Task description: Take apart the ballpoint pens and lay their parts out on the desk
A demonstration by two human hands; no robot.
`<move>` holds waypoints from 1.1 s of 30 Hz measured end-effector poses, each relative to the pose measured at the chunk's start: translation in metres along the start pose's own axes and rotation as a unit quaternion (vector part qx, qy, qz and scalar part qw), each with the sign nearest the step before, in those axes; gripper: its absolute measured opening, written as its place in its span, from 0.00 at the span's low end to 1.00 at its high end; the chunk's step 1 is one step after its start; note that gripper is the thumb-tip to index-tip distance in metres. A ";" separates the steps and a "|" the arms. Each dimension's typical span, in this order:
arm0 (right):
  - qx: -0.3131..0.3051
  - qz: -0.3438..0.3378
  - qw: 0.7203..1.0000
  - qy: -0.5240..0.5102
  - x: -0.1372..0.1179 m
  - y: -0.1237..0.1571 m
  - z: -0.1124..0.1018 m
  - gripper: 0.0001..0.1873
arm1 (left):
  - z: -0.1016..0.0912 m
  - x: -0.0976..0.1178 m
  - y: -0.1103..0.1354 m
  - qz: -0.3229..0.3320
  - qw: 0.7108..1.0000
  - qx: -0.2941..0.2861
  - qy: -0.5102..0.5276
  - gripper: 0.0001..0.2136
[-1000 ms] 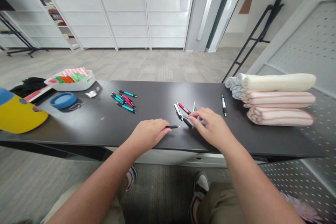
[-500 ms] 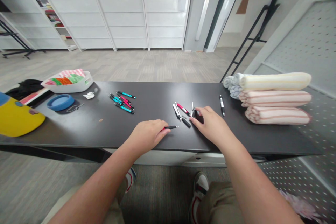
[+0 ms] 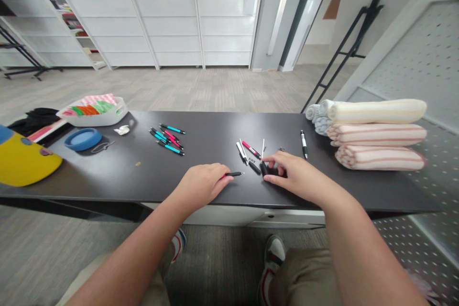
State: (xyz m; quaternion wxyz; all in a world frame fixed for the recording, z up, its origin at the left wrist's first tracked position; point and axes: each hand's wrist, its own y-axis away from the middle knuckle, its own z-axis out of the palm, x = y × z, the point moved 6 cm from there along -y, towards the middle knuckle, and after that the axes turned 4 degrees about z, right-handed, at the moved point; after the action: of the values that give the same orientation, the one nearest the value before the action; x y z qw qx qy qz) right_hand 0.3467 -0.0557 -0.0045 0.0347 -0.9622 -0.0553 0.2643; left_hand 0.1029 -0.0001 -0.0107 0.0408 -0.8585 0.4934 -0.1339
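My left hand rests on the black table near its front edge, fingers closed on a pen part with a red and black body whose tip points right. My right hand lies just to the right, thumb and fingers pinched on a short black pen piece. Between and behind the hands lie loose pen parts: a white barrel, a red barrel, a thin refill and a black piece. A whole black-and-white pen lies further right.
Several teal and red pens lie in a pile at centre left. A blue round lid, a white basket of coloured cloths and a yellow object sit at the left. Rolled towels are stacked at the right.
My right hand slid toward me and turned, now pinching the black piece closer to the front edge. My left hand stayed in place with its pen part.
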 end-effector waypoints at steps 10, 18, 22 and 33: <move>-0.026 -0.020 0.999 -0.008 -0.013 -0.007 0.011 0.20 | -0.001 0.000 -0.001 0.000 1.000 -0.005 -0.001 0.15; -0.046 -0.009 0.999 -0.010 -0.009 -0.008 0.008 0.21 | -0.001 0.001 -0.001 0.004 1.000 -0.003 -0.001 0.14; -0.056 -0.009 0.998 0.007 -0.006 -0.006 0.005 0.22 | -0.001 0.001 0.000 0.008 1.000 0.001 0.000 0.14; 0.111 0.082 0.982 0.131 -0.037 -0.039 -0.003 0.10 | -0.002 0.002 0.000 0.014 1.000 0.011 0.007 0.12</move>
State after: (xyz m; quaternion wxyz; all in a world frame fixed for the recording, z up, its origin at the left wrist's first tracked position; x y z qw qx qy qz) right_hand 0.3130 -0.0214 0.0212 0.1261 -0.9800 0.0588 0.1423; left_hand 0.1034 -0.0015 -0.0086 0.0489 -0.8498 0.5044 -0.1451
